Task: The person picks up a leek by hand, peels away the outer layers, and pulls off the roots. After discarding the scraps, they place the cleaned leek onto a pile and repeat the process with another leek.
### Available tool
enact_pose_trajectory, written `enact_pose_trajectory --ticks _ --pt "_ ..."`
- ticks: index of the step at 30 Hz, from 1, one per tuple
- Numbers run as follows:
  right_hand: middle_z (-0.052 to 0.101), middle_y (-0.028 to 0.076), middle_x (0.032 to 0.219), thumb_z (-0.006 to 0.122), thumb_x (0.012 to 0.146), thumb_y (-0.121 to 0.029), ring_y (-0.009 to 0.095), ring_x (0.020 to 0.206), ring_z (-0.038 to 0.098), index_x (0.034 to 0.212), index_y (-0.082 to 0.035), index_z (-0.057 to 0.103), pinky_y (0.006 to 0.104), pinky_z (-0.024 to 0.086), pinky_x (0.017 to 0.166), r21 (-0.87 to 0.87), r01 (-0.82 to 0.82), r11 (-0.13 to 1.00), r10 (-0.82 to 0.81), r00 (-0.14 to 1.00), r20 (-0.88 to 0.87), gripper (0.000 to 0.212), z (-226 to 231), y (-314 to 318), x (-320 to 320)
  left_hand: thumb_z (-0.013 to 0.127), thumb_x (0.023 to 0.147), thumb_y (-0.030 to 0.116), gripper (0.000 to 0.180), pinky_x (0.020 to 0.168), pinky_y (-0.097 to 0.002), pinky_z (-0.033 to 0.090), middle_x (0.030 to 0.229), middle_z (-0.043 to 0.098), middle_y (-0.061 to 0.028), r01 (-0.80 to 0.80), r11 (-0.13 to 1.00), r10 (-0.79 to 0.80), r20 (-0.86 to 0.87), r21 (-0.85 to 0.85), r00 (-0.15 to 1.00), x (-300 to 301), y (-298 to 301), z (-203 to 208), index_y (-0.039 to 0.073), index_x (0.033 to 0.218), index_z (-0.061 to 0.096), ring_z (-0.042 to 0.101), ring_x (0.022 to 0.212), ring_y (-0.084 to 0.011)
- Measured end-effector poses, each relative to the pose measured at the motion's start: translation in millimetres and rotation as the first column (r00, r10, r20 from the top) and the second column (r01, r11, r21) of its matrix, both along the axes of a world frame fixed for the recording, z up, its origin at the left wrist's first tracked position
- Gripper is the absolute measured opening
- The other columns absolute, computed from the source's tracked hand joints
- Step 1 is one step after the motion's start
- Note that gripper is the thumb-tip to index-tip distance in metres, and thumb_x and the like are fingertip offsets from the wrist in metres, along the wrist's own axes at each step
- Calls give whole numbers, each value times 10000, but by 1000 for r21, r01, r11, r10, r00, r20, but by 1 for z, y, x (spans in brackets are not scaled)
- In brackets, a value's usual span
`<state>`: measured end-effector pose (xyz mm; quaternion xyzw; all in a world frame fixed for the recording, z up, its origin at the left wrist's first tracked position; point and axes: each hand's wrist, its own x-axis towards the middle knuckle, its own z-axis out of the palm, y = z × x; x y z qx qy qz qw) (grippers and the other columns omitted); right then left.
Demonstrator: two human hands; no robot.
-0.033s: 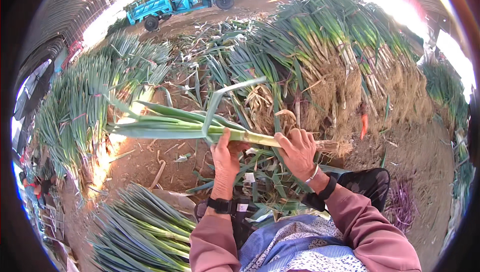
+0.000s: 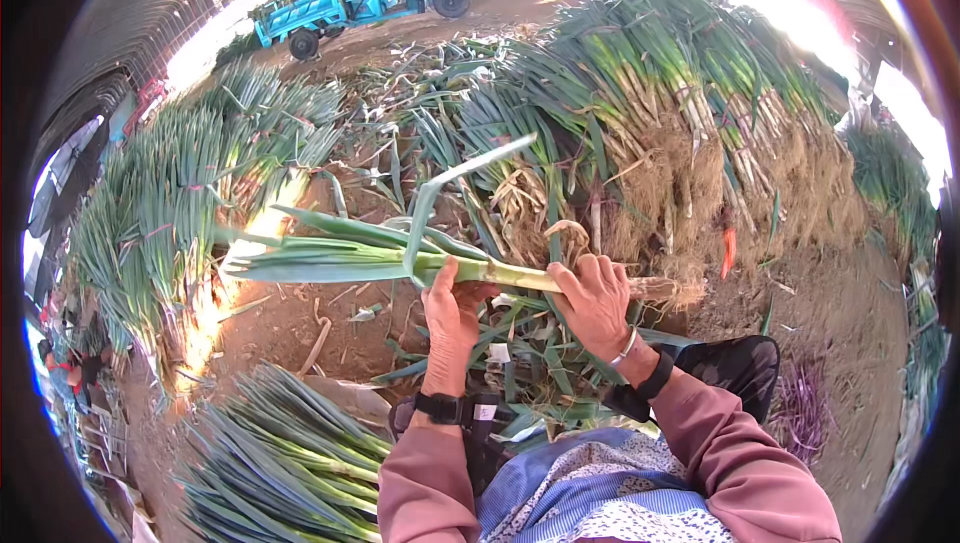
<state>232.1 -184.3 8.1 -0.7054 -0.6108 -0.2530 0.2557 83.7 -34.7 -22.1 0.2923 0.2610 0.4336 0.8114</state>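
While my left hand (image 2: 455, 318) grips a leek (image 2: 515, 276) where it turns green, my right hand (image 2: 595, 308) clasps it near the roots (image 2: 688, 291). Left of my hands, brown soil (image 2: 285, 318) stretches between standing leek bundles (image 2: 150, 213) and a nearer leek pile (image 2: 290, 458). Far beyond my hands, a blue cargo bed (image 2: 295, 18) stands, its contents too small to tell.
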Motion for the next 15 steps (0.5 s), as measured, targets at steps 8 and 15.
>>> enact_pose_trajectory --ticks 8,15 --pt "594 92 822 692 739 -234 286 772 593 1074 -90 583 397 481 625 -196 -185 963 111 935 -338 381 -6 -9 6 545 769 180 328 782 -544 528 914 625 -190 91 993 -88 46 -81 995 -6 3 -8 -31 1021 544 634 844 -336" --pt "504 63 887 710 698 -189 262 862 518 1035 -108 610 392 442 664 -18 19 1000 -23 975 -220 361 -7 -7 -10 596 696 118 359 875 -578 476 975 617 -186 74 986 -45 192 -152 980 -1 11 -13 -19 1026 557 598 946 -347"
